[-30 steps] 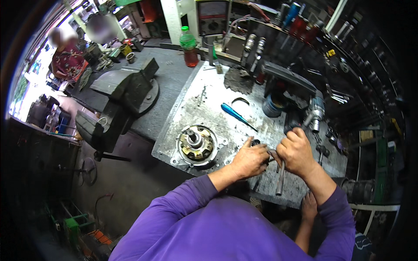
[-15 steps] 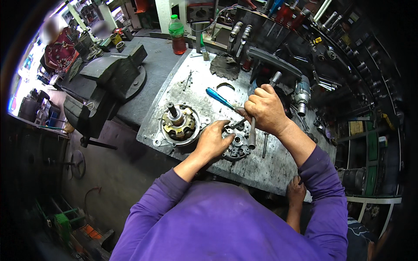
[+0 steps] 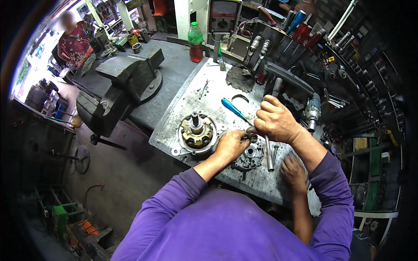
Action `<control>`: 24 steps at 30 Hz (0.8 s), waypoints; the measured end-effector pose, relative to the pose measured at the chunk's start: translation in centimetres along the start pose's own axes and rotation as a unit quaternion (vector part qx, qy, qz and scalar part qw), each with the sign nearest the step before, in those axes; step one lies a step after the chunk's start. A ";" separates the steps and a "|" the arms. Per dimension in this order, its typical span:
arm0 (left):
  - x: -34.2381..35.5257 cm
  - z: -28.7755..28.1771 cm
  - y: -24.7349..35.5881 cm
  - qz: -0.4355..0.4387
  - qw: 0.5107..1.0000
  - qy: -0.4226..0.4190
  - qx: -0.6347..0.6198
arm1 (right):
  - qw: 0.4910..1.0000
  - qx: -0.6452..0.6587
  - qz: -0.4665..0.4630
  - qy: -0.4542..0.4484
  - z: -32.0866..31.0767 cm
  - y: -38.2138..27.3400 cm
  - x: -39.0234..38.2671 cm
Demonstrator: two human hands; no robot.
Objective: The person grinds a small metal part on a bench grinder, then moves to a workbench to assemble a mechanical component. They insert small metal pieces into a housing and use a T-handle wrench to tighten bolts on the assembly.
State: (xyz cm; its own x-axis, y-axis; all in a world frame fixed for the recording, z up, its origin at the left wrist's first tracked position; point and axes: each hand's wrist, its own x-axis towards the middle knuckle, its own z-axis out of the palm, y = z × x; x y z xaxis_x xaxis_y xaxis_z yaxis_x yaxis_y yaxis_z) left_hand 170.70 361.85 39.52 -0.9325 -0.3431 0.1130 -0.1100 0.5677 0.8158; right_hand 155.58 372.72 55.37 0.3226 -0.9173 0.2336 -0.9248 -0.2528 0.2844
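My right hand (image 3: 277, 118) is a fist around a metal bar with a tubular lower end (image 3: 270, 162), hanging just right of a round cast metal cover (image 3: 248, 162). My left hand (image 3: 231, 147) lies at the cover's far-left edge. Its thumb and fingers close round a small dark piece, partly hidden, right beside the right fist. Left of it sits a round metal housing (image 3: 197, 132) with a toothed, copper-coloured rotor and an upright shaft. A blue-handled screwdriver (image 3: 234, 108) lies beyond both hands, its tip toward them. A bolt (image 3: 275, 153) stands or lies beside the bar.
Another person's hand (image 3: 293, 173) rests on the bench at right. Left stands a large bench vise (image 3: 126, 71). Behind are a bottle of red liquid (image 3: 195, 47), a brush (image 3: 221, 61), a dark rag (image 3: 240, 78) and a power tool (image 3: 312, 112). Tool racks line the right side.
My view has shifted, so the bench sits lower and further right. My left fingers have drawn together near the right fist. The bar has swung off the cover's right side; the other person's hand has reached onto the bench.
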 end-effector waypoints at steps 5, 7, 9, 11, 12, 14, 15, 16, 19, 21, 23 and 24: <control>0.1 -0.2 0.5 -0.003 1.000 -0.007 0.013 | 1.000 0.005 0.023 0.002 -0.1 -0.1 -0.9; 0.0 -0.5 0.8 -0.016 1.000 -0.005 0.002 | 1.000 0.001 -0.005 0.025 0.3 0.0 -0.8; 0.1 -0.9 1.1 -0.002 1.000 -0.014 0.001 | 0.998 -0.006 -0.038 0.041 0.7 0.2 -0.6; 0.2 -1.2 1.3 -0.027 0.998 -0.048 0.009 | 0.998 0.004 -0.053 0.016 1.1 0.1 -0.4; 0.3 -1.3 1.3 -0.037 0.997 -0.061 0.014 | 0.998 0.004 -0.061 0.009 1.3 -0.1 -0.2; 0.4 -1.2 1.3 -0.049 0.996 -0.073 -0.003 | 0.999 -0.024 0.013 -0.019 1.5 -0.7 -0.2; 0.3 -1.1 1.2 -0.054 0.996 -0.069 0.007 | 0.998 -0.025 0.051 -0.012 1.6 -1.2 -0.1; 0.3 -1.0 1.1 -0.059 0.996 -0.064 0.019 | 0.995 -0.027 0.091 0.003 1.6 -1.6 -0.2; 0.2 -0.5 0.9 -0.031 0.999 -0.036 0.002 | 0.983 -0.056 0.176 -0.017 1.9 -2.9 0.1; 0.1 -0.3 0.8 -0.030 0.999 -0.035 0.004 | 0.978 -0.071 0.195 0.005 2.0 -3.3 0.3; 0.0 -0.3 0.8 -0.021 0.999 -0.027 0.004 | 0.970 -0.086 0.227 0.030 2.2 -3.7 0.7; -0.1 -0.3 0.8 -0.016 1.000 -0.016 0.002 | 0.964 -0.093 0.244 0.042 2.3 -3.9 1.0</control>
State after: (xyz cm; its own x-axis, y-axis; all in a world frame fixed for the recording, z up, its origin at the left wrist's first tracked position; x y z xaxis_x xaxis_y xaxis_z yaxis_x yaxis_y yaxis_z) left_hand 170.83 362.11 40.33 -0.9391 -0.3366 0.0690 -0.1405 0.5594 0.8169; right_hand 159.08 372.03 52.34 -0.1198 -0.8832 0.4534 -0.9210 0.2694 0.2814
